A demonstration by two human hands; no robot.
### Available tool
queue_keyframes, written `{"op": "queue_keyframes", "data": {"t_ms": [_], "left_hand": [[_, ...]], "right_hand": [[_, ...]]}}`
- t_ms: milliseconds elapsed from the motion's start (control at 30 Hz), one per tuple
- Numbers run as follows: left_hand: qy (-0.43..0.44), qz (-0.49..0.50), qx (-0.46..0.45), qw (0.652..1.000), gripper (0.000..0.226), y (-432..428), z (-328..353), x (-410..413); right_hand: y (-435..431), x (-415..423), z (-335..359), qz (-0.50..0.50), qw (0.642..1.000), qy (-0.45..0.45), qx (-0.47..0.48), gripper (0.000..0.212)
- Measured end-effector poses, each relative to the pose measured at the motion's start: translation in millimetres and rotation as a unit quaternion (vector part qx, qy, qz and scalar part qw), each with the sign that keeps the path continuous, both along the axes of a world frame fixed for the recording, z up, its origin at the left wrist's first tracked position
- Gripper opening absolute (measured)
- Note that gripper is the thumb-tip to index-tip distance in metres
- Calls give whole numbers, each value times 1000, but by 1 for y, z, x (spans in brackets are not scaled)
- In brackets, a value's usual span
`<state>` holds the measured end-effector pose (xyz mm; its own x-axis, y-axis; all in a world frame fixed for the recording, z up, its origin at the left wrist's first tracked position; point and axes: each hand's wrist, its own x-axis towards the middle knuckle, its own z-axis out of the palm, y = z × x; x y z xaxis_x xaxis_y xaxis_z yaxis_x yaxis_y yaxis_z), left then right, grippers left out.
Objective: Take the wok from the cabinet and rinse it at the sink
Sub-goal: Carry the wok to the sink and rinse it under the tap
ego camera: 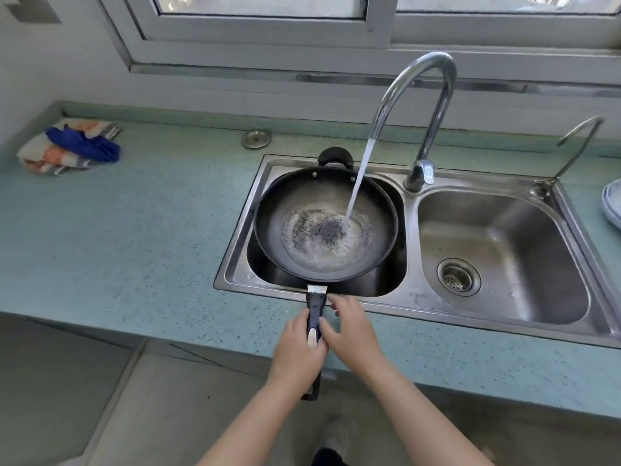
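Note:
A black wok [295, 210] sits over the left basin of the steel double sink [386, 299]. Its long dark handle [316, 307] points toward me over the counter edge. Water runs from the tall curved faucet [433, 95] into the wok's right half, and a foamy pool has gathered in the bottom. My left hand [295, 351] is wrapped around the handle from the left. From the right, my right hand [349, 331] grips the same handle, fingers across its top.
The right basin [504, 237] has a drain strainer. A small second tap [571, 142] stands at the sink's far right. A folded cloth with a blue rag [70, 146] lies on the teal counter at the left. A metal sink plug [256, 138] lies behind the sink, and plates [613, 203] show at the right edge.

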<state>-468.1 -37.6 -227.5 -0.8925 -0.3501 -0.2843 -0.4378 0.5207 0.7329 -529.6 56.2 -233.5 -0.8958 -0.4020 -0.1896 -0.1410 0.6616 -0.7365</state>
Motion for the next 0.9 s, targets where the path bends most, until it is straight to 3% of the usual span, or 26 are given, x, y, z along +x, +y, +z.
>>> {"op": "queue_keyframes", "data": {"t_ms": [167,333,533,700,900], "left_hand": [[-31,57,103,993,49,1,0,5],[-71,53,131,987,74,4,-7,9],[-57,91,183,977,73,7,-4,9],[-16,131,285,949,67,0,-6,12],[-16,133,345,929,65,-15,-11,18]], "right_hand": [[-9,6,0,-15,997,-61,-36,33],[-19,6,-6,-102,980,-147,-88,41],[-23,6,-11,-166,948,-223,-154,52],[-27,6,-13,-170,951,-209,-150,54],[-34,9,-10,-157,962,-177,-132,52]]}}
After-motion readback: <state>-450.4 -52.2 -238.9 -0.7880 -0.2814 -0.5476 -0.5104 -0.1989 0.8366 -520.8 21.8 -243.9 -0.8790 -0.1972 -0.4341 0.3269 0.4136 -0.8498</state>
